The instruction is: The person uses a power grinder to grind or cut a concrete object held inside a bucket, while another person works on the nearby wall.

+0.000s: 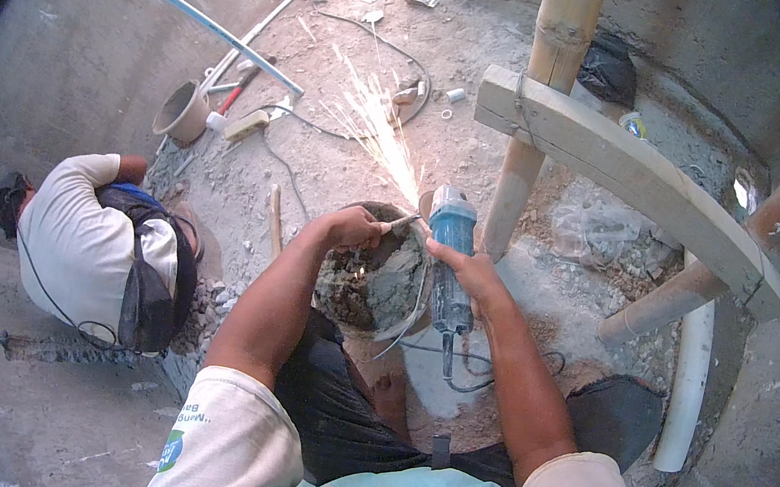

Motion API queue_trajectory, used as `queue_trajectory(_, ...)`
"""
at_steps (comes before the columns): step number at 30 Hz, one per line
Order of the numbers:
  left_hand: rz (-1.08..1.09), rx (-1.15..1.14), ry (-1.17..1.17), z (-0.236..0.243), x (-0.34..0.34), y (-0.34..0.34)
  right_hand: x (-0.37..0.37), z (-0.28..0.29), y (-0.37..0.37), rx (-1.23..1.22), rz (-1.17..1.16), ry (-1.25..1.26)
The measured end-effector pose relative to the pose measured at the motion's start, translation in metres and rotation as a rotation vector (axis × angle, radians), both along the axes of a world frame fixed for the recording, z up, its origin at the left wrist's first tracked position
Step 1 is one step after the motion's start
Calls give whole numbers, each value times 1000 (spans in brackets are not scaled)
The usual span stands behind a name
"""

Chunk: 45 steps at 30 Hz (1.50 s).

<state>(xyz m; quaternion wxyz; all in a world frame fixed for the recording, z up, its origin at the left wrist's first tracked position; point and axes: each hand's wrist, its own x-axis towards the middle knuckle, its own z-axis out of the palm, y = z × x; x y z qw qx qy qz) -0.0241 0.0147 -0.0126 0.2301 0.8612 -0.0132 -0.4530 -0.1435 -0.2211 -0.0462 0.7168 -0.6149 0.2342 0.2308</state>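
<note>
My right hand [463,265] is wrapped round a blue angle grinder [456,229], whose disc faces left. My left hand [353,227] pinches a thin, rod-like piece [402,220] against the disc; its exact kind is too small to make out. Bright sparks [380,141] stream from the contact point toward the far left. Both hands are above the rim of a round bucket [408,322] holding grey mortar [392,279]. The grinder's cord [474,387] trails from its rear end near my knees.
At left another person [98,240] crouches, back turned. A tilted bucket [182,112], a red-handled tool [233,97] and cables lie farther off. Bamboo poles [565,28] and a wooden beam [625,156] stand on the right, beside a white pipe [685,394]. Rubble covers much of the floor.
</note>
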Motion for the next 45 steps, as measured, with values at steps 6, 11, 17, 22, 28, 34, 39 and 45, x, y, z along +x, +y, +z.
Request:
queue_trajectory(6,-27,37,1,-1,3,0,1,-10,4,28,-28,19)
queue_trajectory(11,-28,25,-27,-1,1,4,1,-3,6,12,-27,32)
queue_trajectory(17,-36,25,-28,14,-4,-11,1,-18,3,-74,14,8)
queue_trajectory(22,-39,54,-21,14,-3,-7,1,-8,4,-82,25,13)
queue_trajectory(28,-46,39,-23,13,-2,-9,1,-13,3,-77,5,6)
queue_trajectory(34,-2,45,14,10,-1,-8,0,-4,2,-54,17,32)
queue_trajectory(39,13,26,-21,-5,1,-1,0,-14,5,-44,13,36)
queue_trajectory(45,4,46,-23,-7,0,-1,1,-17,5,-42,18,3)
